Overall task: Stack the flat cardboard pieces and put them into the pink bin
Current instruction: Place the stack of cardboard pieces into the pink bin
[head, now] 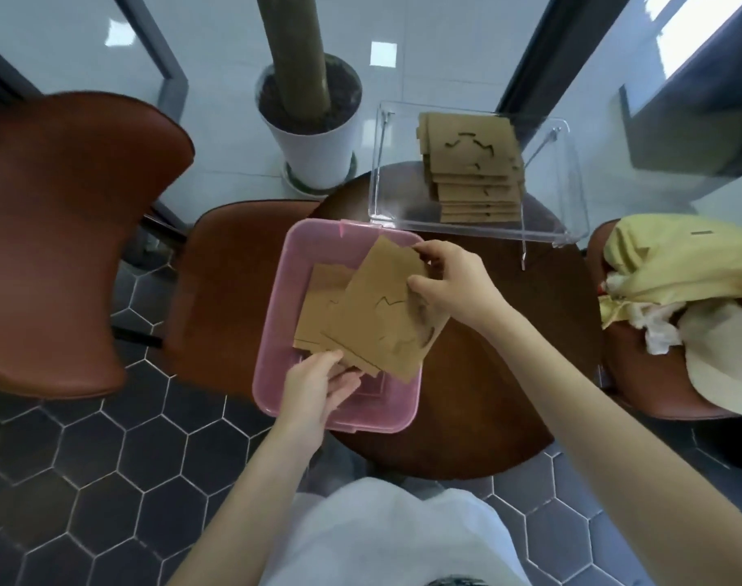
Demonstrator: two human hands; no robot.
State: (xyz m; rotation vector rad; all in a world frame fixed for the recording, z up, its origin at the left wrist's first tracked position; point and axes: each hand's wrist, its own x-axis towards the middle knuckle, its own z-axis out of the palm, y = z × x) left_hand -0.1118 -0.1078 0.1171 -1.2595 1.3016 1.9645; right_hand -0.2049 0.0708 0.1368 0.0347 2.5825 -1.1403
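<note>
A pink bin [276, 298] stands on the left side of a round dark wooden table [508, 374]. Over the bin I hold a loose, fanned bunch of flat brown cardboard pieces [373, 319] with cut slits. My right hand [449, 281] pinches the bunch at its upper right corner and edge. My left hand [323, 387] grips the lower left corner, fingers under the pieces. More cardboard pieces [475, 171] lie stacked inside a clear plastic box [559, 196] at the far side of the table.
Brown leather chairs stand to the left [65, 230] and behind the bin [230, 281]. Another chair at the right carries yellow and white cloth [678, 289]. A white plant pot [314, 133] stands on the floor beyond the table.
</note>
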